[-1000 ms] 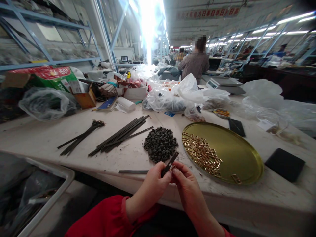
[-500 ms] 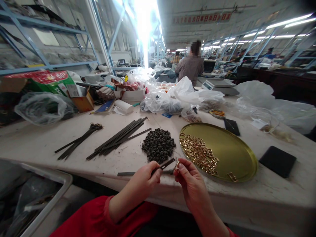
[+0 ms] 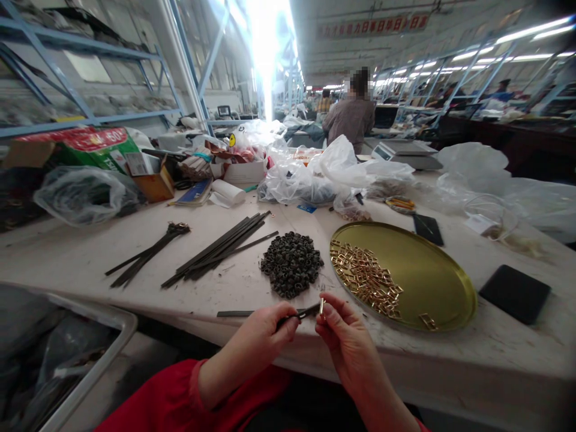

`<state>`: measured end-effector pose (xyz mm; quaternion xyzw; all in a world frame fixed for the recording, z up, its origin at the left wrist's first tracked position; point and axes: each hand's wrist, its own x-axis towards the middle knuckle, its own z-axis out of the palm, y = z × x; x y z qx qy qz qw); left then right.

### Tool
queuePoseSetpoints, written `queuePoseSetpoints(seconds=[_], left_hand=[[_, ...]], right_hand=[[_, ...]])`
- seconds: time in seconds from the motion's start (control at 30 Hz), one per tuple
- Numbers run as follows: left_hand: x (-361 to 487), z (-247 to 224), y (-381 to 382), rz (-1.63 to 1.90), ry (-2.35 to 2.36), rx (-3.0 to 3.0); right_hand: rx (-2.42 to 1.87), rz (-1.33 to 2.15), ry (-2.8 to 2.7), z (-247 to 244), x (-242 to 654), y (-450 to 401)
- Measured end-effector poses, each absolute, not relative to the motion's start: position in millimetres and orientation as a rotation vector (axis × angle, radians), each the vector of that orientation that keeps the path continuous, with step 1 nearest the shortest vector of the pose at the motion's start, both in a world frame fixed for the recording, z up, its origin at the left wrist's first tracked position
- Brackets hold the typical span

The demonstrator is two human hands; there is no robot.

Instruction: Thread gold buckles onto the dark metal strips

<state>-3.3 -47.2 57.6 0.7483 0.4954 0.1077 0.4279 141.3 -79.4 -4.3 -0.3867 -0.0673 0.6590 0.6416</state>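
My left hand [image 3: 274, 327] pinches a dark strap [image 3: 308, 311] near its end, which points right. Between the thumb and fingers of my right hand [image 3: 344, 324] is a small gold buckle [image 3: 322, 306], right at the strap's tip. Whether the strap passes through the buckle I cannot tell. Just beyond my hands lies a heap of small black loops [image 3: 292, 264]. A round gold tray [image 3: 432, 270] to the right carries many loose gold buckles [image 3: 366, 276]. Another dark strap [image 3: 234, 314] lies along the table's front edge, partly behind my left hand.
Left of the heap lie a stack of dark straps [image 3: 216, 249] and a smaller bundle [image 3: 146, 258] with metal at one end. Plastic bags [image 3: 306, 180] crowd the back. A black pad [image 3: 515, 293] lies at right, a white bin [image 3: 121, 336] stands low left. A person [image 3: 351, 117] is farther off.
The buckle in my right hand has turned and now meets the strap's tip. The strap's end has tilted edge-on. The whole view has shifted slightly.
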Motion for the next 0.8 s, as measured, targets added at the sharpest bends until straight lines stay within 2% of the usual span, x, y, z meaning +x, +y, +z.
queuePoseSetpoints(seconds=[0.33,0.8], left_hand=[[3.3,34.2,-44.0,0.372,1.188,1.7],[8.4,29.8,-45.9,0.442,1.154,1.281]], right_hand=[[-0.89,1.576,-0.256,-15.1,127.8,-81.6],[-1.086,1.351,-0.629,-29.8,115.9,-88.0]])
